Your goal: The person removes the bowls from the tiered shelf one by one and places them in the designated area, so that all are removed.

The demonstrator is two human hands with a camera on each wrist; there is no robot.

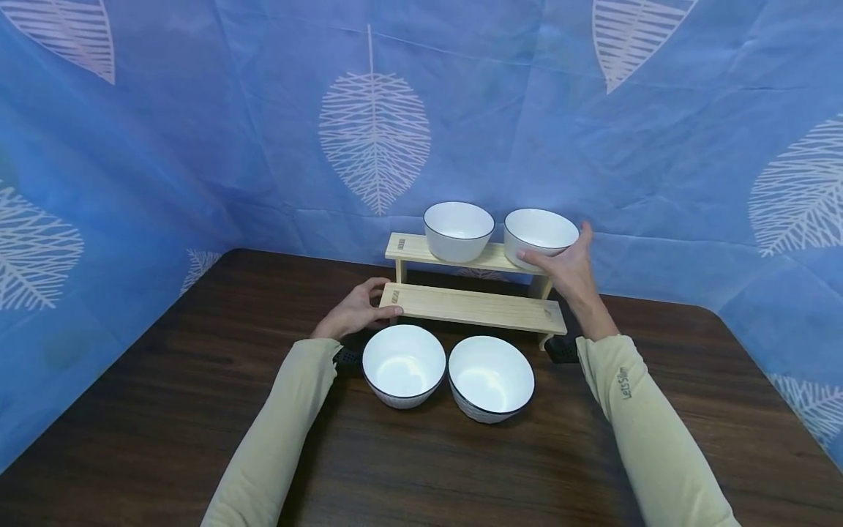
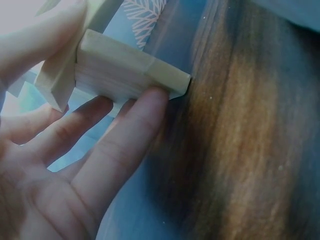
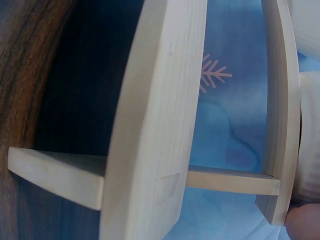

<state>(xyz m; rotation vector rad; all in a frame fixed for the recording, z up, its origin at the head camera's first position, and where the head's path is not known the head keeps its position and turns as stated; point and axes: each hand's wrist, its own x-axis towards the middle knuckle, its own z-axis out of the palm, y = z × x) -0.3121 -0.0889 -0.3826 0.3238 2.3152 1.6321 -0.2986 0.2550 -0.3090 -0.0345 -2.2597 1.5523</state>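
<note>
A two-step pale wooden rack [image 1: 474, 304] stands at the back of the table. My left hand [image 1: 358, 307] grips the left end of its lower board; in the left wrist view the thumb lies over the board and fingers [image 2: 135, 125] touch the leg below. On the upper board sit two white bowls with dark rims, the left bowl [image 1: 459, 233] and the right bowl [image 1: 536, 238]. My right hand [image 1: 569, 267] holds the right bowl by its right side, thumb in front. In the right wrist view only a fingertip [image 3: 304, 222] shows beside that bowl [image 3: 310, 140].
Two more white bowls, one at left [image 1: 403, 366] and one at right [image 1: 490, 377], stand side by side on the dark wooden table [image 1: 165, 410] in front of the rack. Behind the table hangs a blue cloth [image 1: 263, 132] with white leaf prints.
</note>
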